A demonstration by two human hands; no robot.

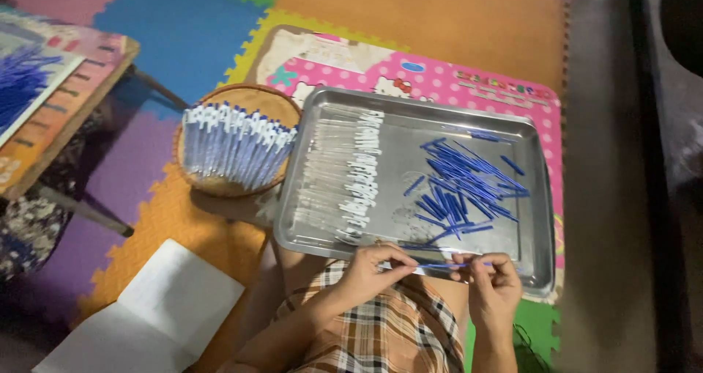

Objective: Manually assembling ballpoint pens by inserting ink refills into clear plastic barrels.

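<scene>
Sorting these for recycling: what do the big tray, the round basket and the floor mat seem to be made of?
The tray looks like stainless steel: silvery, with a dull reflective sheen. The round basket seems woven from bamboo or rattan, brown with a bound rim. The floor mat appears to be foam, matte coloured tiles joined by puzzle-tooth edges.

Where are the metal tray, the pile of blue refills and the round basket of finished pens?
metal tray (pixel 538 197), head view, bare right rim.
blue refills (pixel 465 186), head view, middle of pile.
round basket (pixel 274 102), head view, upper rim.
</scene>
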